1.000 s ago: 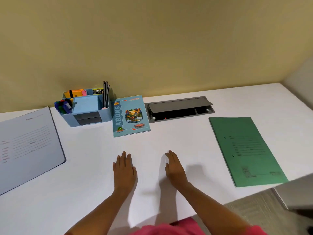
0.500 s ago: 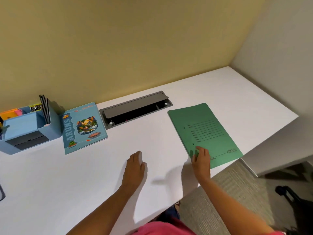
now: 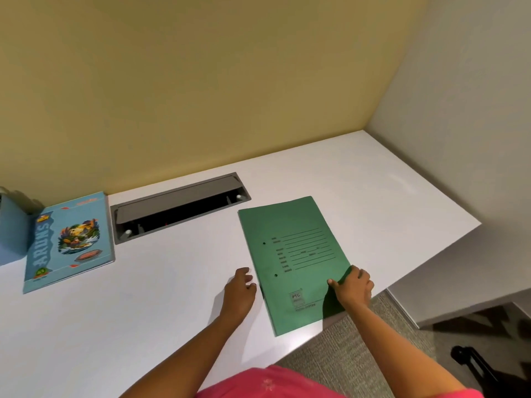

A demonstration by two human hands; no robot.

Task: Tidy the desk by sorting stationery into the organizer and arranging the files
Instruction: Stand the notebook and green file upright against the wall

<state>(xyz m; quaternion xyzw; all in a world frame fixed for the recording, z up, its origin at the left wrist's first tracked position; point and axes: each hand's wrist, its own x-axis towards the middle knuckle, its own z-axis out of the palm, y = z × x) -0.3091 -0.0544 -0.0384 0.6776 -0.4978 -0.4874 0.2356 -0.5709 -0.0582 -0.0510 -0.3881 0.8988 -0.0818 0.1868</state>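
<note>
**A:** Why take it by that edge?

**B:** My right grip (image 3: 355,288) pinches the green folder (image 3: 290,254) at its near right edge, thumb on top. That side lies by the rim of the surface (image 3: 143,311), where I judge fingers can slip under.

**A:** And the other?

**B:** My left grip (image 3: 240,291) is loose and holds nothing. It sits just beside the folder's left edge, placed to steady it.

**A:** Where should it go?

**B:** Probably toward the blue book (image 3: 69,242) beside the organizer (image 3: 10,234), well apart on the left, so the files sit together.
</note>
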